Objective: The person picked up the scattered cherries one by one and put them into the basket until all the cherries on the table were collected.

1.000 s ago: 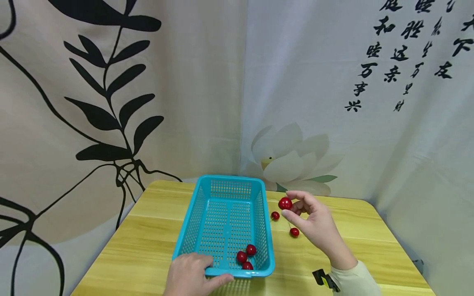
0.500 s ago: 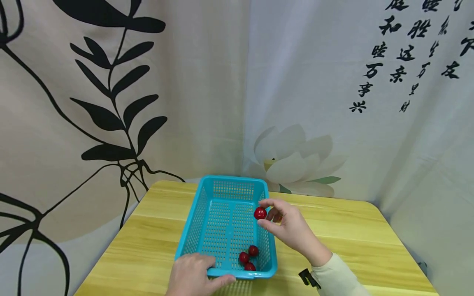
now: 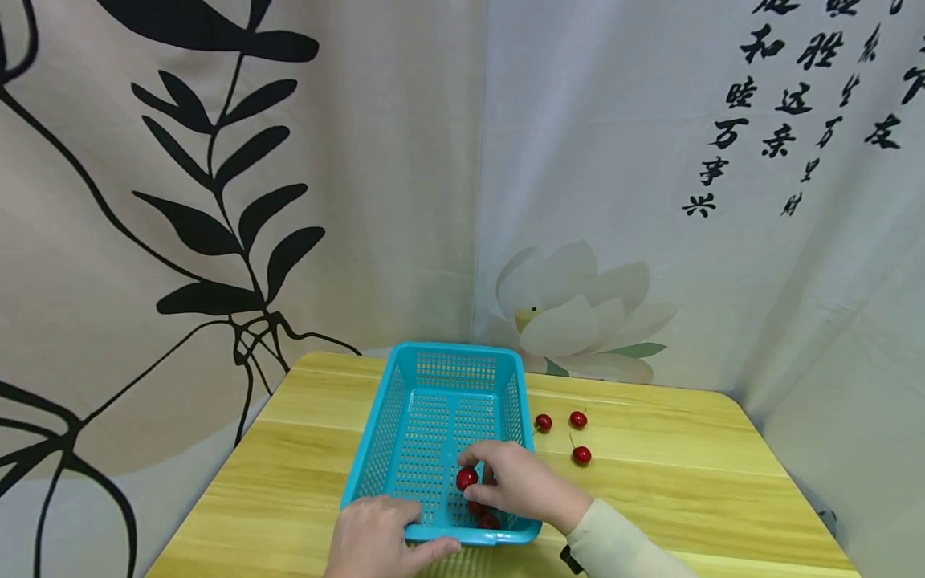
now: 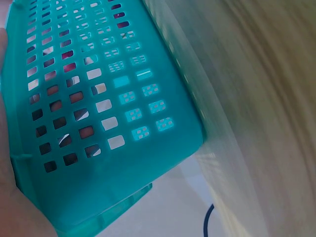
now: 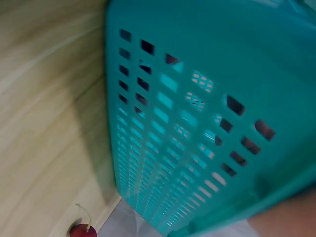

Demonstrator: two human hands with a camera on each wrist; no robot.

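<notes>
A turquoise plastic basket (image 3: 448, 417) with perforated walls stands on the wooden table. My left hand (image 3: 379, 534) grips its near rim at the left corner. My right hand (image 3: 516, 486) reaches over the right wall and pinches a red cherry (image 3: 466, 479) between thumb and fingers, low inside the basket. Just below it lie other cherries (image 3: 488, 521), partly covered by the hand. In the left wrist view the basket's holed wall (image 4: 94, 187) fills much of the frame. The right wrist view shows the right wall (image 5: 207, 39) from outside; the held cherry is hidden there.
Three cherries lie on the table (image 3: 650, 474) right of the basket: one near the wall (image 3: 543, 423), one farther right (image 3: 578, 420), and a stemmed one nearer (image 3: 581, 455). A printed curtain (image 3: 405, 201) hangs behind the table.
My right hand has carried the cherry leftward and nearer, from above the table over the wall into the basket. The left hand keeps its grip on the rim.
</notes>
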